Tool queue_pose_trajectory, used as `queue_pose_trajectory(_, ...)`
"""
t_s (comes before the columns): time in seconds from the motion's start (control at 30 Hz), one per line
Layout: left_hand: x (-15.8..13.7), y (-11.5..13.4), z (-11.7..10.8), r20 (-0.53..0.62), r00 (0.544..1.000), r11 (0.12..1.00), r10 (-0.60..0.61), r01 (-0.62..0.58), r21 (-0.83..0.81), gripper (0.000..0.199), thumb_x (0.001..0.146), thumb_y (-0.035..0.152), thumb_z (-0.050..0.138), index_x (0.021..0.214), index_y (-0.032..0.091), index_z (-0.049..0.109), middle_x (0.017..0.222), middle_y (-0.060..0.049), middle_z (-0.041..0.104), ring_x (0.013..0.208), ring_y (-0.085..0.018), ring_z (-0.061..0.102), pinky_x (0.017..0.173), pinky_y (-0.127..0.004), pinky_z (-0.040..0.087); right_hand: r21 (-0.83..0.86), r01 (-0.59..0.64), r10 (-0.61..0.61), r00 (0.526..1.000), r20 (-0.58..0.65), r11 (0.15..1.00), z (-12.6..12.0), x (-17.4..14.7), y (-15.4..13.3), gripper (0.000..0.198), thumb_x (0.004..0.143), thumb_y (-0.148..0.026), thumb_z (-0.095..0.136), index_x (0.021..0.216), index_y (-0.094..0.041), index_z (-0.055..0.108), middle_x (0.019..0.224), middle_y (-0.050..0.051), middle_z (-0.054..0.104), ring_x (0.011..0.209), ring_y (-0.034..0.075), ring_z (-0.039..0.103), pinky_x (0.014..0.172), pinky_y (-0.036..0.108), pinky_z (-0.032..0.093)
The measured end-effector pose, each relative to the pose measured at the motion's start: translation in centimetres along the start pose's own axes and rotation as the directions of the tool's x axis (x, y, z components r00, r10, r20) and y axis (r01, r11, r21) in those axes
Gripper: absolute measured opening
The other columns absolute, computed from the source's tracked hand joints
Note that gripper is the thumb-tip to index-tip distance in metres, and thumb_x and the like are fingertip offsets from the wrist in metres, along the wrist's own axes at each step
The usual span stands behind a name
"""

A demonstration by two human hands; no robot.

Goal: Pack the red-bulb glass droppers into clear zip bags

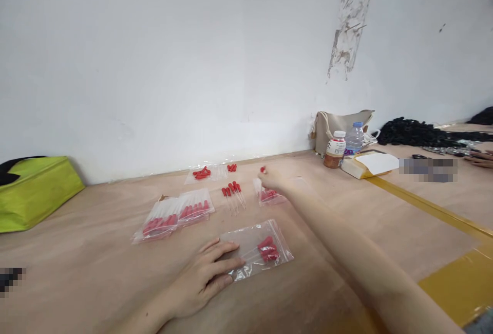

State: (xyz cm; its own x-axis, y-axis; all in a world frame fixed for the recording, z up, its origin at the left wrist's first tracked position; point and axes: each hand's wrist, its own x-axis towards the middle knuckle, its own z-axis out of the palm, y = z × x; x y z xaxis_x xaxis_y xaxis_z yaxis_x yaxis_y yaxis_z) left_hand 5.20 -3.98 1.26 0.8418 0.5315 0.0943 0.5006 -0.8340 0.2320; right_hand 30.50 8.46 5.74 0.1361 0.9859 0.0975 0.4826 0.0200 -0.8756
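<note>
My left hand (211,270) lies with its fingers spread on the left end of a clear zip bag (246,234). Inside that bag, red-bulbed droppers (268,249) point their bulbs to the right. Farther off, my right hand (270,177) is closed, its fingers round a dropper bulb (262,169) whose red end shows above them. If a glass tube hangs from it, the hand hides it. Below this hand rests another bag of red bulbs (269,195). Several loose droppers (233,190) lie side by side between the bags, bulbs toward the wall.
Filled dropper bags (173,218) overlap at the left. Near the wall are a bag of red bulbs (202,172) and loose bulbs (231,168). A lime-green bag (38,190) stands far left. Bottles (335,150), a tote (323,128) and a box (358,167) stand right.
</note>
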Motion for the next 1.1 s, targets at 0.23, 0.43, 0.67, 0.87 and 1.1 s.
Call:
queue_pose_trajectory(0.23, 0.2, -0.1, 0.0, -0.033, 0.999, 0.999, -0.011, 0.009, -0.041, 0.044, 0.091, 0.030, 0.040, 0.133, 0.031, 0.027, 0.133, 0.000, 0.039, 0.121, -0.020, 0.035, 0.103, -0.044, 0.023, 0.409, 0.017, 0.073, 0.976, -0.203, 0.912, -4.9, -7.2, 7.4, 0.045, 0.070, -0.015, 0.042, 0.114, -0.017, 0.030, 0.052, -0.009, 0.044, 0.042, 0.009, 0.048, 0.042, 0.019, 0.041)
queue_pose_trajectory(0.43, 0.2, 0.1, 0.0, -0.049, 0.999, 0.999, -0.013, 0.011, -0.051, 0.044, 0.091, 0.029, 0.040, 0.133, 0.031, 0.027, 0.132, 0.000, 0.041, 0.120, -0.021, 0.037, 0.102, -0.045, 0.024, 0.543, 0.099, 0.045, 0.968, -0.246, 0.834, -2.9, -9.2, 9.2, 0.043, 0.067, -0.025, 0.050, 0.106, -0.022, 0.031, 0.066, -0.007, 0.046, 0.049, 0.009, 0.052, 0.046, 0.023, 0.047)
queue_pose_trajectory(0.67, 0.2, 0.0, 0.1, -0.064, 0.998, 0.999, -0.013, 0.010, -0.040, 0.046, 0.090, 0.030, 0.041, 0.133, 0.031, 0.026, 0.132, -0.001, 0.041, 0.120, -0.022, 0.036, 0.102, -0.045, 0.024, 0.677, 0.034, 0.027, 0.996, -0.079, 0.735, -1.4, -10.3, 8.0, 0.040, 0.068, -0.031, 0.055, 0.099, -0.024, 0.031, 0.069, -0.007, 0.047, 0.053, 0.010, 0.056, 0.056, 0.029, 0.051)
queue_pose_trajectory(0.87, 0.2, -0.1, 0.2, -0.062, 0.998, 0.999, -0.011, 0.008, -0.035, 0.046, 0.090, 0.030, 0.041, 0.133, 0.031, 0.026, 0.132, 0.000, 0.040, 0.121, -0.022, 0.036, 0.102, -0.045, 0.025, 0.680, 0.013, -0.003, 1.000, -0.015, 0.733, -1.7, -11.3, 7.8, 0.043, 0.065, -0.036, 0.059, 0.098, -0.023, 0.035, 0.068, -0.007, 0.047, 0.055, 0.009, 0.056, 0.057, 0.027, 0.049)
queue_pose_trajectory(1.1, 0.2, -0.2, 0.3, -0.066, 0.998, 0.999, -0.022, 0.020, -0.030, 0.046, 0.090, 0.029, 0.042, 0.133, 0.031, 0.026, 0.134, -0.001, 0.038, 0.122, -0.022, 0.035, 0.102, -0.045, 0.025, 0.651, -0.047, 0.005, 0.998, 0.066, 0.757, -1.8, -11.4, 8.1, 0.031, 0.065, -0.037, 0.062, 0.087, -0.018, 0.049, 0.069, -0.003, 0.056, 0.059, 0.009, 0.057, 0.062, 0.026, 0.048)
